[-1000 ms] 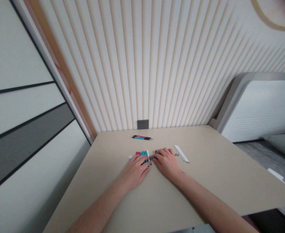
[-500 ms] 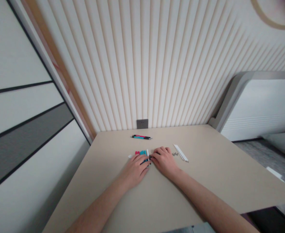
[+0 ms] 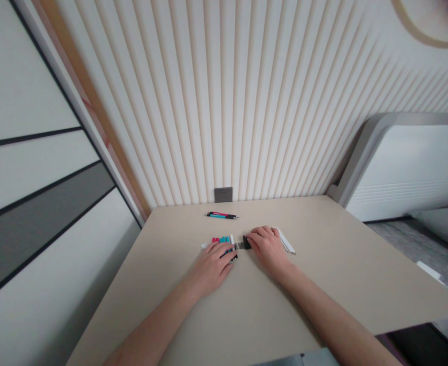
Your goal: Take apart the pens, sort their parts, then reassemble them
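My left hand [image 3: 213, 260] lies palm down with fingers stretched over a row of short pen parts. Red barrel pieces [image 3: 215, 240], teal barrel pieces [image 3: 224, 239] and a white piece [image 3: 231, 239] stick out past its fingers; their near ends are hidden. Right of its fingertips are small grey pieces [image 3: 241, 246], too small to name. My right hand [image 3: 266, 246] rests on the table, fingers loosely bent, its fingertips touching short black pieces [image 3: 246, 242]. Thin white sticks [image 3: 286, 241] lie just right of it, partly covered.
Two pens [image 3: 222, 215], one red and black, one blue and black, lie at the back of the beige table [image 3: 323, 274]. A dark wall socket [image 3: 223, 194] is behind them. A small clear item [image 3: 203, 246] lies left of the row. A grey object [image 3: 304, 359] shows at the bottom edge.
My right hand has shifted right, uncovering black pieces and grey pieces near my left fingertips. It now covers the spot where small grey bits lay beside the white sticks. My left hand stays put.
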{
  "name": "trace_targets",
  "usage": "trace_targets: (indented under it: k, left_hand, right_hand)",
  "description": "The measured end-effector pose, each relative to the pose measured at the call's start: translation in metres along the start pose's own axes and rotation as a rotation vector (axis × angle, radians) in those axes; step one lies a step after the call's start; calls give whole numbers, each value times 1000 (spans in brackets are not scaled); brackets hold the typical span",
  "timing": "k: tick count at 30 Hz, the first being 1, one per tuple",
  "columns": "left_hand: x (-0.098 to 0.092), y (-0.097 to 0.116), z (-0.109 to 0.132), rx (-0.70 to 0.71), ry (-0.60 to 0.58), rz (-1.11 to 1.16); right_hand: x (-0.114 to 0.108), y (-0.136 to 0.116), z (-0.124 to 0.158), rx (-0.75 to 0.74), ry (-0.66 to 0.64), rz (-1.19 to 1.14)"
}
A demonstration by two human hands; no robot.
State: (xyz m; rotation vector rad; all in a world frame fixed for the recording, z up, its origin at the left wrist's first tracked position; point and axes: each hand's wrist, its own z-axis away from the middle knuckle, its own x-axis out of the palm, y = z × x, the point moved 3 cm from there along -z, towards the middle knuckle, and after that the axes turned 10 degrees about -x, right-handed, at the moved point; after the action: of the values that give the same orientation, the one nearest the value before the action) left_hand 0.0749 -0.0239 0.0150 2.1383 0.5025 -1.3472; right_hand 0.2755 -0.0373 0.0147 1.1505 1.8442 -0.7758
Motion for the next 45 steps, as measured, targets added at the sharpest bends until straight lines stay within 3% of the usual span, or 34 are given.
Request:
trace_targets:
  k: [12, 17, 20, 27, 45]
  left_hand:
    - [-30, -56, 12, -245, 139, -144]
    - [-31, -78, 16, -340, 108, -175]
    - [-27, -86, 20, -302, 37, -138]
    - [-15, -84, 20, -144, -36, 22]
    - [-12, -84, 12, -235, -37, 93]
  right_hand:
    - [-3, 0, 8, -3, -22, -48]
    - [-9, -16, 11, -120, -52, -110]
    - [-7, -30, 13, -195, -85, -126]
    - [7, -49, 13, -253, -99, -89]
    - [15, -48, 6, -299, -118, -101]
